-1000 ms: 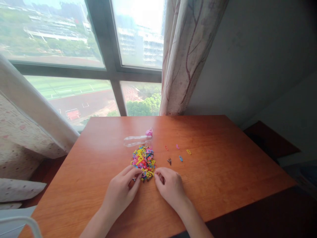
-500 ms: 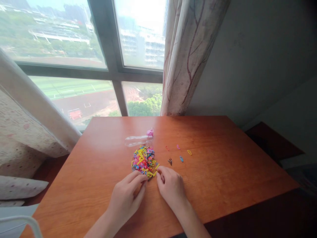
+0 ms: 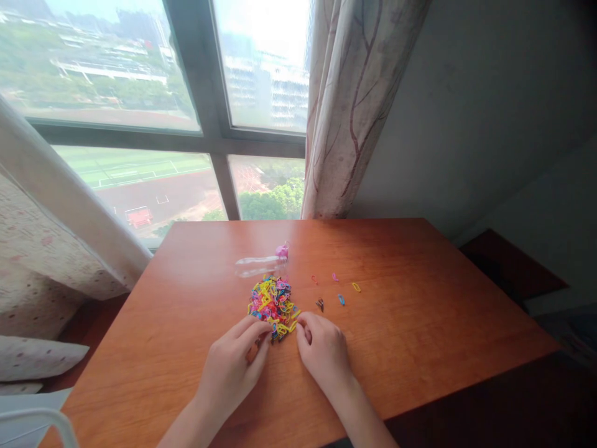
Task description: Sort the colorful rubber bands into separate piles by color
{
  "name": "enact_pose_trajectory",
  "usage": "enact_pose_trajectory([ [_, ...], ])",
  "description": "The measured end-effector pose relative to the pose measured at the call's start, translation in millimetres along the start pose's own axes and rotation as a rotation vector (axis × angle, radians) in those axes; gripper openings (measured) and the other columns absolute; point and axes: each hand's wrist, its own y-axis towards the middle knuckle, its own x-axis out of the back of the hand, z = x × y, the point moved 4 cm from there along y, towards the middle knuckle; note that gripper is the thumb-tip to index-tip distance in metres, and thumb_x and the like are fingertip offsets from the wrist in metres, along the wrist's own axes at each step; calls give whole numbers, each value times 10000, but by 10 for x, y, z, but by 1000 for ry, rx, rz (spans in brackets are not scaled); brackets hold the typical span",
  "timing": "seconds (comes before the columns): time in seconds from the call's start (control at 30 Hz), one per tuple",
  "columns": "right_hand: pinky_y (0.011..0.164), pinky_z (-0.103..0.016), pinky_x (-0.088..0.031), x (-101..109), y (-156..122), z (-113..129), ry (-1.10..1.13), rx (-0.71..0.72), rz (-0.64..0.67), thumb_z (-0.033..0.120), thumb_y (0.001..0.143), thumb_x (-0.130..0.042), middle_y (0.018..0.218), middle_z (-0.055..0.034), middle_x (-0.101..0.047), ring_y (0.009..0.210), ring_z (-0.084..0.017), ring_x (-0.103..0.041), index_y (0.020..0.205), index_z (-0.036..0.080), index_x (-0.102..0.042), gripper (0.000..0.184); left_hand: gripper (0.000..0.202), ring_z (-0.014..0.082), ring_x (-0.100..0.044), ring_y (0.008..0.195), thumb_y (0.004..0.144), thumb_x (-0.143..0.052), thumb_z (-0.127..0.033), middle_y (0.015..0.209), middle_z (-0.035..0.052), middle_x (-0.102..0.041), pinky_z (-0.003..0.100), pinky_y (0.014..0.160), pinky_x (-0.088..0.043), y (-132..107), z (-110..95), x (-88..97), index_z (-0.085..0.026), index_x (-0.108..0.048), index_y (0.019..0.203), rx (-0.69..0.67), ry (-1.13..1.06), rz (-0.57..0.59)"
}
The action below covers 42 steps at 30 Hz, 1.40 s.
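A heap of small plastic pin-shaped clips (image 3: 272, 298) in yellow, pink, red, blue and black lies mid-table. At its near left edge, my left hand (image 3: 236, 354) has thumb and fingertips pinched together; anything between them is too small to make out. My right hand (image 3: 324, 345) rests at the heap's near right side with curled fingers, close to a yellow clip (image 3: 293, 326). Whatever those fingers hold is hidden. To the right of the heap lie a red clip (image 3: 314, 279), a pink clip (image 3: 334, 277), a yellow clip (image 3: 356, 287), a blue clip (image 3: 341, 300) and some black clips (image 3: 319, 304).
Behind the heap lies a clear plastic container (image 3: 256, 266) with a pink top (image 3: 282, 251). The wooden table (image 3: 420, 317) reaches back to a window (image 3: 261, 143) with curtains (image 3: 359, 106) on both sides. A white curved bar (image 3: 56, 418) stands at lower left.
My left hand has drawn slightly left, away from the heap's near edge, uncovering some black clips there. My right hand has stayed nearly in place.
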Motion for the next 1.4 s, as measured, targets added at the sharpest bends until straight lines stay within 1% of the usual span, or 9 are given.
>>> enact_pose_trajectory([
  [0.37, 564, -255, -257, -18, 54, -20, -40, -24, -3, 175, 870, -538, 653, 26, -637, 569, -120, -558, 777, 218, -615, 128, 143, 132, -623, 746, 938, -481, -194, 870, 18, -643, 221, 687, -489, 15, -19, -27, -228, -619, 949, -18, 17, 28],
  [0.6, 568, -214, -315, 6, 23, -60, 125, -51, -61, 203, 861, -507, 588, 35, -597, 528, -110, -541, 797, 209, -632, 140, 146, 133, -634, 743, 935, -481, -203, 877, 30, -656, 220, 690, -500, 21, -13, -24, -218, -626, 948, -33, 40, 8],
  [0.7, 556, -207, -337, 146, 81, -250, 175, -99, -109, 261, 876, -497, 547, 39, -556, 506, -113, -529, 787, 200, -633, 174, 145, 132, -635, 729, 932, -483, -207, 866, 29, -656, 217, 677, -500, 21, -24, -6, -217, -628, 940, -35, 45, 2],
  [0.87, 557, -240, -345, 551, 270, -905, 27, -252, -240, 354, 865, -490, 571, 4, -583, 534, -147, -531, 788, 196, -654, 240, 143, 130, -630, 709, 928, -485, -199, 847, 22, -653, 215, 659, -493, 26, -32, 5, -222, -625, 932, -35, 44, -3],
  [1.0, 539, -252, -305, 707, 339, -1304, -115, -366, -211, 356, 850, -480, 603, -10, -614, 568, -165, -546, 802, 214, -661, 236, 142, 137, -636, 737, 931, -484, -193, 857, 23, -652, 222, 673, -494, 20, -15, -15, -221, -622, 947, -26, 44, 6],
  [1.1, 530, -255, -281, 687, 331, -1398, -158, -395, -160, 353, 847, -484, 587, 1, -605, 558, -165, -534, 792, 228, -650, 215, 145, 139, -634, 740, 932, -481, -191, 857, 25, -652, 226, 677, -494, 9, -13, -25, -222, -621, 950, -19, 47, 18],
  [1.2, 529, -257, -278, 657, 317, -1408, -160, -388, -160, 354, 851, -477, 580, 1, -596, 559, -166, -536, 791, 228, -651, 224, 146, 138, -633, 734, 931, -481, -191, 855, 25, -653, 226, 676, -494, 2, -23, -18, -221, -622, 945, -23, 50, 19],
  [1.3, 536, -256, -294, 657, 335, -1416, -125, -360, -167, 361, 856, -468, 603, -6, -612, 584, -172, -563, 861, 219, -675, 251, 143, 135, -633, 724, 927, -485, -194, 849, 24, -652, 222, 670, -495, 3, -30, -7, -221, -625, 938, -30, 50, 12],
  [1.4, 536, -254, -306, 660, 386, -1430, -88, -322, -118, 358, 847, -477, 592, 1, -605, 586, -173, -576, 948, 208, -688, 278, 146, 134, -636, 725, 927, -482, -191, 848, 23, -653, 220, 670, -497, 10, -30, -4, -222, -624, 937, -31, 46, 9],
])
